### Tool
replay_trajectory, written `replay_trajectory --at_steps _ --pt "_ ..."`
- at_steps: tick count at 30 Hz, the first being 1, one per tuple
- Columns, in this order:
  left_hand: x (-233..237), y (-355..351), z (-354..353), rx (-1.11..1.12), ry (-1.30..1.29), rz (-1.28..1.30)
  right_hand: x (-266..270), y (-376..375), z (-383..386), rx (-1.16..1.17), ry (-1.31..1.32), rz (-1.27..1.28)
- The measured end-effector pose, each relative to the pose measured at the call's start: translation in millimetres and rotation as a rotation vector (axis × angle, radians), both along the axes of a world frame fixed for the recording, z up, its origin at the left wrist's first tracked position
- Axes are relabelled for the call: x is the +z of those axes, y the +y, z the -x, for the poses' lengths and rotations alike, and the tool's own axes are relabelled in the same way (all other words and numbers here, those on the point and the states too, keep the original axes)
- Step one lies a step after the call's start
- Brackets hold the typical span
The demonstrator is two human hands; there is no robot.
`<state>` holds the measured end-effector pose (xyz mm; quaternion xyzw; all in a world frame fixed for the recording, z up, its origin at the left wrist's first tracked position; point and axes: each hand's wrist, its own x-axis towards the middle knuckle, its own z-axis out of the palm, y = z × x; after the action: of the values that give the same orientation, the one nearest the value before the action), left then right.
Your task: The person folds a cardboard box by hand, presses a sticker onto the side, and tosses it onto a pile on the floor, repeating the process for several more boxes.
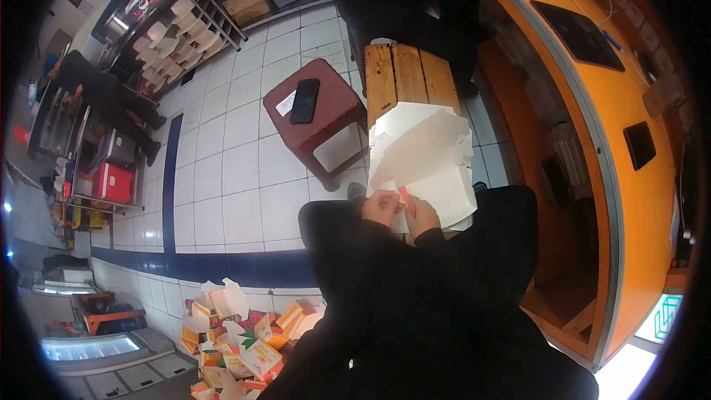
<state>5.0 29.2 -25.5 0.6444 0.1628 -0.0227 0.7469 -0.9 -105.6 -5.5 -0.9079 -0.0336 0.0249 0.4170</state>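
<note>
White card sheets (437,155) lie stacked on a wooden bench (407,78) in front of my knees. Over the near left part of the stack, my left hand (381,208) is closed on the edge of a small white and red card piece (403,195). My right hand (421,216) is closed on the same piece from the right. The two hands are close together, with the piece's red part between them. Its lower part is hidden by my fingers.
A maroon stool (326,133) with a black phone (305,101) stands left of the bench. Folded printed boxes (255,355) are heaped at the lower left. An orange counter (629,178) runs along the right. One person (111,96) stands far left; another in dark clothes (415,4) is beyond the bench.
</note>
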Motion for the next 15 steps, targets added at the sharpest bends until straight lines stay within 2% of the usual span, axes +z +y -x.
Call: replay_trajectory --at_steps 2,4,5,7,8,10,12,14,15 --pt "4.3 -1.9 2.9 -0.016 -0.007 -0.068 5.6 1.6 -2.2 -0.012 0.025 -0.023" --pt "17.3 -3.6 6.3 -0.204 -0.099 -0.570 1.6 2.9 -4.6 -0.025 0.049 -0.043" --pt "16.2 -4.1 5.1 -0.205 -0.101 -0.570 -6.3 5.7 -6.7 -0.021 0.008 -0.056" --pt "8.2 -3.8 4.7 -0.042 -0.144 -0.427 2.0 10.8 -7.8 -0.017 -0.029 -0.070" --pt "4.5 -1.5 3.6 -0.041 -0.143 -0.428 6.5 11.7 -9.8 0.040 0.016 -0.101" --pt "4.7 5.1 1.0 0.125 -0.035 -0.532 7.2 13.2 -11.6 0.097 0.063 -0.135" --pt "-4.5 10.0 -1.9 0.157 0.026 -0.465 -3.5 9.8 -16.1 0.162 0.139 -0.494" --pt "-5.1 12.9 -5.0 0.196 0.081 -0.396 8.4 -14.3 -33.2 -0.005 0.015 -0.337" --pt "1.8 10.7 -3.4 0.220 0.051 -0.493 23.6 -28.9 -42.9 -0.168 -0.072 -0.266"
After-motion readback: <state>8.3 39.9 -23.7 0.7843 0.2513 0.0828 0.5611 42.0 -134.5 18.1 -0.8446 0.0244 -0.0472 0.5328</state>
